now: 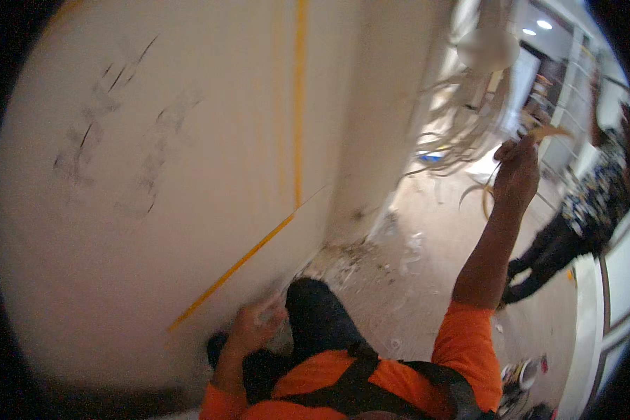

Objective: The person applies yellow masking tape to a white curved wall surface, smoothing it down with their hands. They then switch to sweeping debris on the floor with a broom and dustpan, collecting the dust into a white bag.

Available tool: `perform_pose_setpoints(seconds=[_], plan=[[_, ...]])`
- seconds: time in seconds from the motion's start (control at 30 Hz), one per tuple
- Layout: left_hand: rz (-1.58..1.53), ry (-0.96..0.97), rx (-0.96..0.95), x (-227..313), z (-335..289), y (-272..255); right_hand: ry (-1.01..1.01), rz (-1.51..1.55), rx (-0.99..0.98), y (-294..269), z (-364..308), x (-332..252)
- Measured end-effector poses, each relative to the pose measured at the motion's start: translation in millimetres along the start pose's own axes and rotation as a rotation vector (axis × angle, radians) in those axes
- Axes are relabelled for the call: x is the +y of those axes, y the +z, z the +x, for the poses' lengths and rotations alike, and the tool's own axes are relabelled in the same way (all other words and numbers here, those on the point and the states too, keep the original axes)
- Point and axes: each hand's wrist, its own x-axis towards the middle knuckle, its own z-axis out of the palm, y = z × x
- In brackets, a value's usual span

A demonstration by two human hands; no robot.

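Observation:
My right hand (pixel 518 171) is raised out to the right, its fingers closed on a curled tan strip that looks like masking tape (pixel 553 131). A thin curved length (pixel 486 203) hangs beside that wrist; whether it is the same strip I cannot tell. Low by my bent knee (pixel 318 308), my left hand (pixel 259 323) is close to the pale wall (pixel 224 266). Its fingers are blurred but look apart, with nothing visible in them. A yellow-orange vertical line (pixel 300 91) and a slanted yellow-orange strip (pixel 234 269) mark the wall. Dark smudges (pixel 154 161) are to their left.
Loose pale cables (pixel 462 119) hang beyond the wall's corner. Crumbled debris (pixel 350 259) lies along the wall's foot. At the right, another person (pixel 588 196) in a patterned shirt has raised arms. Several containers (pixel 521 374) stand on the floor (pixel 427 266) at lower right.

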Motion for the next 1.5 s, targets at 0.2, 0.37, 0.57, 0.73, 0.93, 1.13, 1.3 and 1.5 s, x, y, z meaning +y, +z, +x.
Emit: perform_pose_setpoints(seconds=[0.2,0.37,0.57,0.73,0.93,1.13,1.3,1.5], plan=[[0.017,0.246,0.398,25.7,-15.2,-13.6,1.091,0.31,-0.758,82.0,-272.1,83.8],[-0.378,-0.028,0.411,32.5,-67.2,-36.9,1.505,0.652,-1.451,121.6,-398.2,65.9],[-0.274,-0.072,0.702,39.9,-91.1,-15.0,1.523,0.718,-1.488,132.2,-437.2,74.9],[-0.206,-0.024,0.963,48.8,-96.6,-2.4,0.897,0.462,-1.57,160.3,-402.4,67.9],[-0.277,-0.088,0.737,47.0,-89.7,-51.2,0.757,0.588,-1.663,229.8,-356.1,45.3],[-0.14,-0.037,0.522,30.7,-82.2,-57.4,0.404,0.289,-1.063,272.7,-290.2,24.5],[-0.153,-0.198,0.381,8.7,-86.2,-33.4,0.298,0.17,-0.685,285.5,-185.6,36.2],[-0.298,-0.139,0.237,-19.2,-113.0,-24.5,0.328,0.151,-0.541,250.0,-51.3,111.1]])
